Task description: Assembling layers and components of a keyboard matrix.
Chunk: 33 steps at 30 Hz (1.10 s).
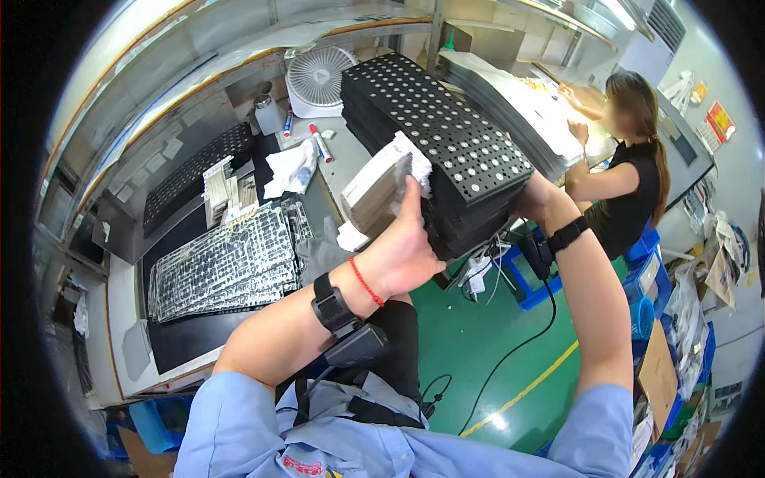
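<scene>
A tall stack of black perforated trays [446, 119], dotted with pale round spots, reaches over the bench's near right edge. My left hand [406, 259] is at the stack's near left corner, thumb up and the other fingers mostly hidden under or behind it. Beside that thumb stands a bundle of thin white-edged sheets [382, 183]; whether the thumb touches it I cannot tell. My right hand [538, 197] grips the right end of the black stack, its fingers hidden behind the trays. Both my wrists carry black straps.
Patterned metal-looking plates [227, 263] lie on the bench at left, near another black perforated tray [195, 175]. A white fan [320, 76], markers [321, 143] and crumpled white cloth [291, 169] are behind. A co-worker [633, 159] sits at right. A black cable [510, 350] hangs over green floor.
</scene>
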Motion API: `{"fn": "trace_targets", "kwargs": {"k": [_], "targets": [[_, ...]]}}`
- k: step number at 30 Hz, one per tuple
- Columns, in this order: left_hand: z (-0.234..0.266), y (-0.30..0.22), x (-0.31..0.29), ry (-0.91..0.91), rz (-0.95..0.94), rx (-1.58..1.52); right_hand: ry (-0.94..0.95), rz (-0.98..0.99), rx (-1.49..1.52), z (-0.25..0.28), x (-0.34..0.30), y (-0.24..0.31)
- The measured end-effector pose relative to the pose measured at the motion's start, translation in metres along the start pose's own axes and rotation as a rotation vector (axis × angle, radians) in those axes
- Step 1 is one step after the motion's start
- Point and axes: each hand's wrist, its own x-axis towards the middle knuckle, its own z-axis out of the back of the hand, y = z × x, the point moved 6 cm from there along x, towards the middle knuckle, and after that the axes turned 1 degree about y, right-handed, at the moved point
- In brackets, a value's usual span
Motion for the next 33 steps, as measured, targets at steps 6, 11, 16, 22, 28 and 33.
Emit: {"fn": "trace_targets", "kwargs": {"k": [6, 11, 16, 22, 28, 33], "targets": [[-0.016, -0.011, 0.008, 0.093, 0.002, 0.005, -0.095, -0.034, 0.154, 0.023, 0.005, -0.017], [-0.009, -0.011, 0.001, 0.04, 0.124, -0.007, -0.022, -0.017, 0.165, 0.018, 0.005, -0.018], [-0.007, -0.008, 0.005, 0.052, 0.105, 0.037, -0.042, 0.004, 0.205, 0.03, 0.005, -0.028], [0.011, -0.005, 0.0, 0.039, 0.146, 0.059, -0.245, 0.279, 0.258, 0.012, -0.016, -0.031], [0.023, 0.0, 0.003, -0.116, 0.261, 0.075, -0.644, 0.8, 0.12, 0.009, -0.01, -0.088], [0.029, 0.001, 0.0, -0.041, 0.253, 0.091, -0.916, 1.007, -0.177, -0.009, -0.013, -0.096]]}}
